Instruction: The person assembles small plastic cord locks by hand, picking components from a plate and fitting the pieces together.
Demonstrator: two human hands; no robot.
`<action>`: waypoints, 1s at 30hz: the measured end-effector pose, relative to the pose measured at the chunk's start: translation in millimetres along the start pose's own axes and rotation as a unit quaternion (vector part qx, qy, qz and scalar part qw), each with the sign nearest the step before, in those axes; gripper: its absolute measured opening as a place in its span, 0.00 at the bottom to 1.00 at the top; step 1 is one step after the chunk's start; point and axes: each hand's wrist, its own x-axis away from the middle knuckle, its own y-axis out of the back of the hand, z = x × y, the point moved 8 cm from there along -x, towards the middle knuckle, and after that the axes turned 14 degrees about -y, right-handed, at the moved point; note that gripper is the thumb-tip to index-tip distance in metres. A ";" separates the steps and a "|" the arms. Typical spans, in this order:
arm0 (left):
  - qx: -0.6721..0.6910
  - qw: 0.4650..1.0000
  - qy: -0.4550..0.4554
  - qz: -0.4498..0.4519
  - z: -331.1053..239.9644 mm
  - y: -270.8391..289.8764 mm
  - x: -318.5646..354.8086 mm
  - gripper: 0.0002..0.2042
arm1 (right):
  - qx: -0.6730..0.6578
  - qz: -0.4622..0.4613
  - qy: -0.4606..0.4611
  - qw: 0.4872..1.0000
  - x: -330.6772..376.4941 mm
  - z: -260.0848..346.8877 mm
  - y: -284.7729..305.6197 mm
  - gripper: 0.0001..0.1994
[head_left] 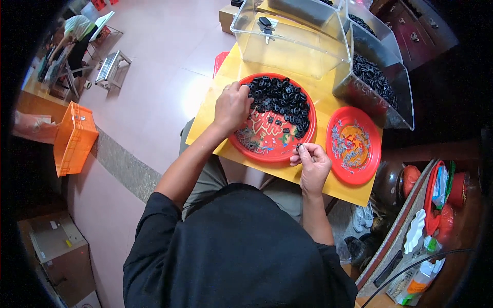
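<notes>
Your right hand [313, 163], fingers curled, pinches a small black part [298, 147] at the near rim of the red tray [246, 146], while farther off your loosely closed left hand [232, 107] rests against the heap of black parts [281, 97].

Black little parts [281, 98] heap on a red plate [272, 149] with a colourful painted pattern; a second red patterned plate [354, 145] sits on the yellow desk [318, 92]; orange crate [74, 138] nearby.
</notes>
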 end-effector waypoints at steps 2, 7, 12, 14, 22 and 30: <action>-0.028 0.999 -0.007 0.034 -0.5 -12.3 -5.2 0.08 | -0.002 -0.004 0.004 1.000 0.3 -1.4 1.4 0.03; -0.071 0.996 -0.029 0.052 -1.7 -26.7 -5.7 0.08 | 0.002 -0.009 0.010 1.000 -0.9 -2.0 6.3 0.02; 0.030 0.999 -0.025 0.010 -9.9 -13.8 -3.5 0.07 | -0.007 -0.010 0.017 1.000 -4.1 1.0 6.8 0.02; 0.272 0.954 0.122 0.024 1.4 -24.1 5.9 0.07 | -0.006 -0.014 0.017 1.000 -5.0 3.5 5.1 0.02; 0.658 0.715 0.237 -0.011 -26.5 -27.1 35.7 0.11 | -0.011 0.025 0.006 1.000 -4.5 7.8 -10.4 0.02; 0.756 0.558 0.342 0.022 -42.7 -39.8 52.7 0.06 | -0.007 0.028 0.004 1.000 -1.1 9.3 -12.8 0.02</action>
